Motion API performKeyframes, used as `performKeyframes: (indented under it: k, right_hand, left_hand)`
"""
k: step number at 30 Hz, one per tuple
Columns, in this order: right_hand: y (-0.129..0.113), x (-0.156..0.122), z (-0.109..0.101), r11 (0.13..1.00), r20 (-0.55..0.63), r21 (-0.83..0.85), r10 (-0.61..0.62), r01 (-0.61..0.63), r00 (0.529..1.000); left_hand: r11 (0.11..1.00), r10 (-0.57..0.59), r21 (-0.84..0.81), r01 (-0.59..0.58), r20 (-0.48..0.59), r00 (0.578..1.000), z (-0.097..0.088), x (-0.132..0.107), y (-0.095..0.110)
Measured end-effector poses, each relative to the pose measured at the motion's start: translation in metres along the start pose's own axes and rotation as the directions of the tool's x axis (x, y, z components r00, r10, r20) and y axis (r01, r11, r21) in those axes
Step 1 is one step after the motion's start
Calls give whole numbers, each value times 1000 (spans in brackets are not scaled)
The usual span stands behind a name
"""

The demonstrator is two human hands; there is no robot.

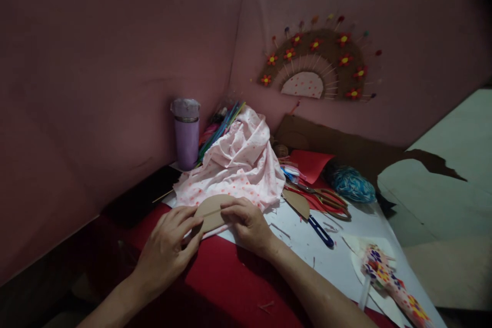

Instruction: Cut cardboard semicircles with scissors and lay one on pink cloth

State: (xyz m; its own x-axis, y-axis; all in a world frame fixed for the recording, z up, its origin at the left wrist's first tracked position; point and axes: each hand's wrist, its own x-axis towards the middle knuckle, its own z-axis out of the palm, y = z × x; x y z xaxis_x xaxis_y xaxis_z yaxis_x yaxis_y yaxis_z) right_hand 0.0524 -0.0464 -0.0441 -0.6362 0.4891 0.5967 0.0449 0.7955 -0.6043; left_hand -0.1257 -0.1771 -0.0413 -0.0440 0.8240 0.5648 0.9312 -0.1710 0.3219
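Between my two hands is a semicircular piece of brown cardboard point(210, 215) with a line or strip across it. My left hand point(169, 241) pinches its left edge, fingers on top and thumb below. My right hand point(248, 223) has its fingers closed on the right side of the piece. A pale pink edge, perhaps fabric, shows along the underside near me. Just beyond lies a crumpled pink dotted cloth point(246, 159). To the right, a blue-handled cutter point(321, 231) rests beside a small cardboard piece point(295, 205).
Scissors point(326, 200), red paper point(309, 164) and blue yarn point(351, 184) lie at the right. A purple bottle point(187, 136) stands at the back left. Flower-patterned material point(388, 277) lies front right. A decorated cardboard arch point(330, 46) hangs on the wall.
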Motion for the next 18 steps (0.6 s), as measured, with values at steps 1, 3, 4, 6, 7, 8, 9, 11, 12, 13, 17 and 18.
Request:
performKeyframes:
  k: [1,3,4,6,7,8,9,11,12,13,17,18]
  right_hand:
    - [0,0,0,1000,0,1,7,-7,1000]
    - [-1,0,0,1000,10,-1,11,-11,1000]
    - [-2,0,0,1000,17,-5,7,-7,1000]
    - [-3,0,0,1000,24,-15,-8,8,1000]
    - [-4,0,-1,1000,25,-22,-16,16,1000]
    - [-5,1,-1,999,26,-29,-23,24,999]
    - [-5,1,-2,999,28,-36,-28,29,999]
    - [-6,1,-3,998,37,-51,-35,36,999]
    - [-7,1,-3,998,43,-58,-37,39,998]
    - [-8,0,-3,997,46,-63,-39,42,998]
    - [-9,-1,0,998,53,-39,-44,46,998]
    - [-8,0,0,999,47,-12,-33,34,998]
  left_hand:
    - [1000,1,2,-1,0,1000,0,0,0]
    - [1000,5,5,-5,-1,1000,-1,0,1]
    - [1000,5,4,-5,1,1000,-1,0,1]
    - [1000,4,-1,-4,3,1000,-2,0,1]
    - [1000,2,-4,-2,3,1000,-2,0,1]
    - [1000,1,-4,-1,2,1000,-2,0,1]
    - [1000,3,-3,-3,-1,1000,-1,0,0]
    - [1000,9,3,-9,-7,1000,-1,-1,0]
    - [1000,14,7,-14,-9,1000,-1,-1,0]
    - [1000,20,10,-20,-12,1000,0,-1,-1]
    - [999,40,23,-39,-18,999,1,-1,-2]
    - [999,42,26,-42,-19,999,1,-1,-2]
